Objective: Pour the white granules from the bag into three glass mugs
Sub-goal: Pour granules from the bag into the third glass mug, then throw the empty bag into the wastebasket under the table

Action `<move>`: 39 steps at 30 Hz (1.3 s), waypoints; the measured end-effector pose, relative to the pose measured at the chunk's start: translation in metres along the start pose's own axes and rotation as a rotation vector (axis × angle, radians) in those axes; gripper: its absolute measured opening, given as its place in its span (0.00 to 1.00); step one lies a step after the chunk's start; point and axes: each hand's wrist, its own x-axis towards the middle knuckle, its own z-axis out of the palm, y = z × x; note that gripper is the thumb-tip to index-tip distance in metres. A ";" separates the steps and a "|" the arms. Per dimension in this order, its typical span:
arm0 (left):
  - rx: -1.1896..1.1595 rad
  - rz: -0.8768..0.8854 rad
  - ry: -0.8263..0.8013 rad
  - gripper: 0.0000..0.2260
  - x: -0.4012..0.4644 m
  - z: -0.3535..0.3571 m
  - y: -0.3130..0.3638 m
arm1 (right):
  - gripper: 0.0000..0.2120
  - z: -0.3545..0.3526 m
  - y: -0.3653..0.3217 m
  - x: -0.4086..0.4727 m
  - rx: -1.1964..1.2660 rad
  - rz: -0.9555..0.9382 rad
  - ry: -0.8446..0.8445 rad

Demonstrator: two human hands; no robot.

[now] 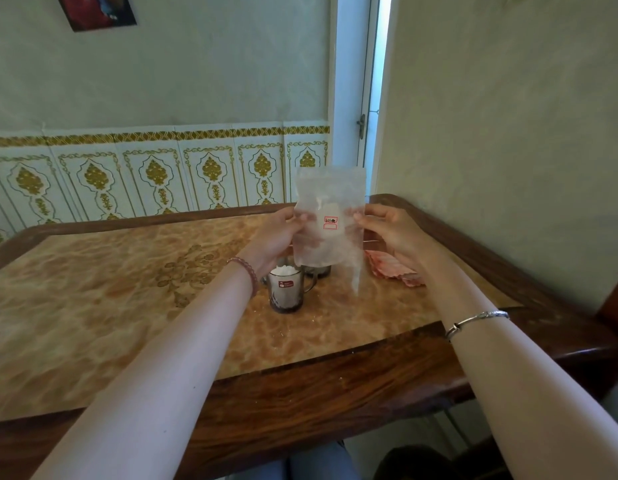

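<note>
Plastic bag [330, 216] upright | left hand [278, 237], right hand [390, 233] pinch its sides

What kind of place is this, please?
Probably a room in a home: a marble-patterned table with a dark wooden rim, cream and gold ornamental wall tiles, and a white door with a metal handle.

A wood-rimmed marbled table [93, 289] carries glass mugs [285, 289], one heaped with granules, beside a pink cloth [392, 268]
</note>
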 end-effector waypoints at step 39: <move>-0.190 0.003 0.123 0.25 0.006 0.044 -0.021 | 0.12 0.011 0.017 -0.030 0.412 0.239 0.246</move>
